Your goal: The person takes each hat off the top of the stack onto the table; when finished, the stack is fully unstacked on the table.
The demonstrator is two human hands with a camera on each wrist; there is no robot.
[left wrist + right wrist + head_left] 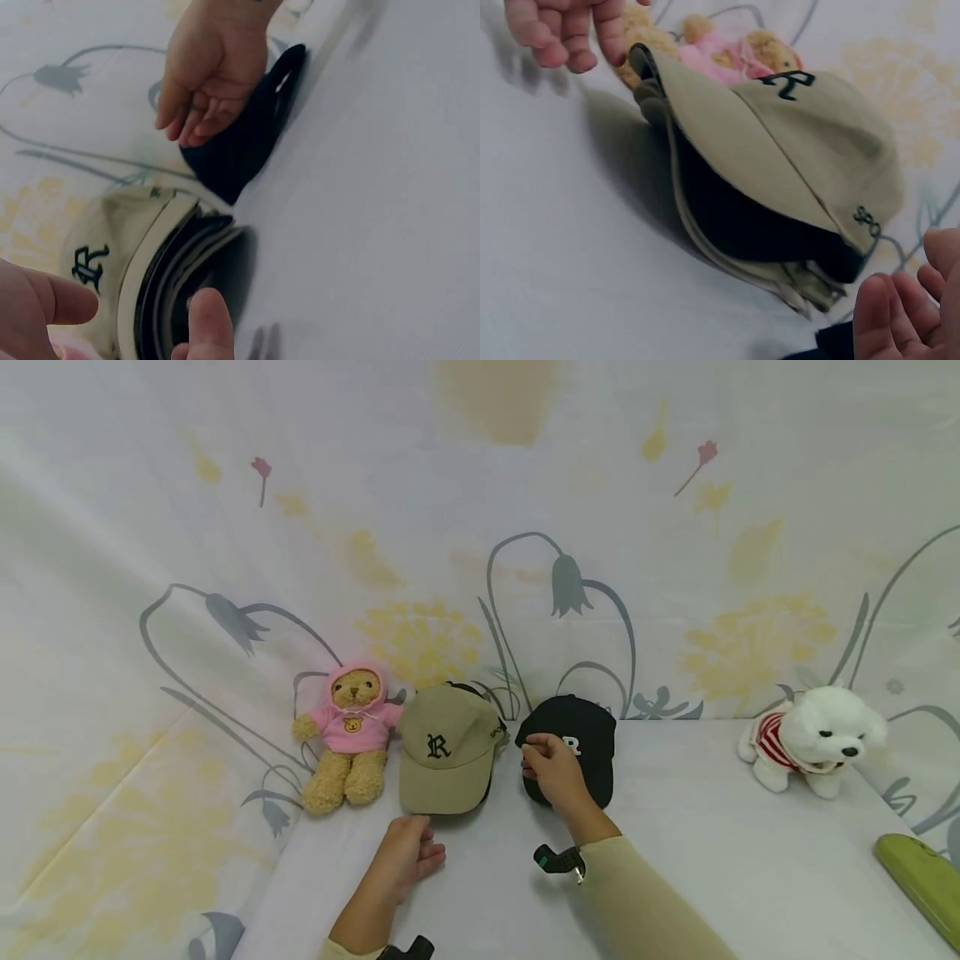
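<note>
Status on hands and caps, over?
Left hand empty, near khaki cap. Right hand empty, before black cap. Caps side by side. No obstruction visible.

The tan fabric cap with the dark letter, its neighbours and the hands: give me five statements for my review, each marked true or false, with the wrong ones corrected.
1. In the head view, the tan fabric cap sits between the teddy bear in a pink hoodie and the black fabric cap. True.
2. The right hand appears in front of the black cap in the head view. True.
3. The left hand pinches the pink hoodie. False: the left hand is nearest the tan cap's brim and pinches nothing.
4. The white plush dog wears a red-and-white striped top. True.
5. The dog touches the black cap. False: bare white surface lies between them.
</note>
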